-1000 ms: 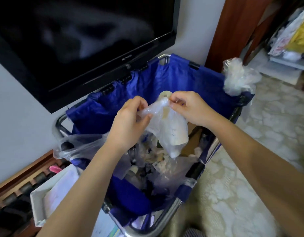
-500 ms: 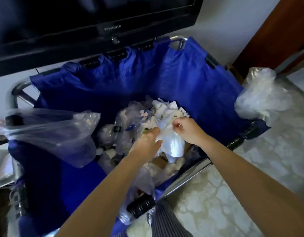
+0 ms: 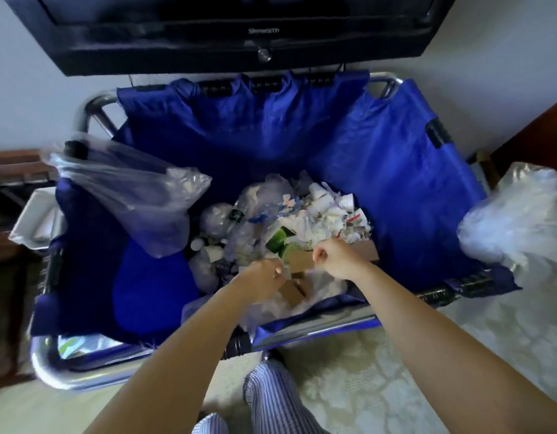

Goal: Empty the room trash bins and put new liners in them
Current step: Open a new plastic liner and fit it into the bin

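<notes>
Television: black flat-screen television on the wall, far beyond both hands.
Cart bag: deep blue fabric cart bag, open-topped. Both hands reach down into it over its near edge.
Frame: chrome tubular cart frame carries the blue bag. Its near rail passes under both forearms.
Floor: pale patterned floor below the right forearm.
Trash: heap of white paper, clear bottles and plastic scraps at the bottom of the cart bag, just beyond and beneath both hands.
Left liner: clear plastic bag hung on the frame corner, well left of the left hand.
Right liner: crumpled clear plastic bag at the frame corner, well right of the right hand.
Trousers: striped blue-white trouser legs between the forearms.
Cardboard: brown cardboard pieces between and under the hands.
Left hand: fingers curled, low over the cardboard. Cannot tell whether it grasps anything.
Right hand: clenched like a fist, near the left hand. Cannot tell whether it pinches thin film.
Green scrap: small green wrapper piece just beyond the left hand.
</notes>
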The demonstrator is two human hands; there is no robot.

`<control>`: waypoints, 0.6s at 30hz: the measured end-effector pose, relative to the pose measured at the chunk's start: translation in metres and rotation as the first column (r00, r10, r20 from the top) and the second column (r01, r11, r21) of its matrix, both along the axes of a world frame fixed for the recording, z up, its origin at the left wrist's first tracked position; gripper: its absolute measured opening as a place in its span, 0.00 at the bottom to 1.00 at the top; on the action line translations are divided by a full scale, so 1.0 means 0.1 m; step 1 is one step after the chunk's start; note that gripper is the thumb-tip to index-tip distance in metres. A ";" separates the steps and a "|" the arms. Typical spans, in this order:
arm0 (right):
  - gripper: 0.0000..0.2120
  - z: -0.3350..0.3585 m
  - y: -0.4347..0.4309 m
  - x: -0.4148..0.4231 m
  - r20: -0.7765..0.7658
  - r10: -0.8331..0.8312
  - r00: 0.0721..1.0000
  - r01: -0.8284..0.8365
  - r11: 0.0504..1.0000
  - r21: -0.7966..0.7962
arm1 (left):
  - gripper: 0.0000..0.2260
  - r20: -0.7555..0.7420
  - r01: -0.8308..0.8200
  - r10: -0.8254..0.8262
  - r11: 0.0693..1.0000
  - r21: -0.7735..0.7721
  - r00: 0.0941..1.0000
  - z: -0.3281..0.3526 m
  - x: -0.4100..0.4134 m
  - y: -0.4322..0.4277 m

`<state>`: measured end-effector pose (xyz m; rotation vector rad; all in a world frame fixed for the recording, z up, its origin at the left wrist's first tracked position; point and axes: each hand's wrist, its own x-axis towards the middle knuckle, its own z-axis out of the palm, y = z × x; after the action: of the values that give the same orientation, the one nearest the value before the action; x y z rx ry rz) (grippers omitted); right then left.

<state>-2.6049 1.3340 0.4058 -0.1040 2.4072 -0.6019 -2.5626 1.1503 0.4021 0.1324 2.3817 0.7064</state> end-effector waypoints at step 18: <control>0.05 0.87 -2.76 1.43 -0.356 0.476 0.804 -0.558 0.811 -0.176 | 0.09 -0.342 -0.480 0.471 0.875 0.065 0.813 0.84 2.10 -2.23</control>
<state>-2.4618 1.0584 0.4924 -1.0167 2.3945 -0.6809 -2.3531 0.9272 0.4857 -0.4034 2.7998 0.9458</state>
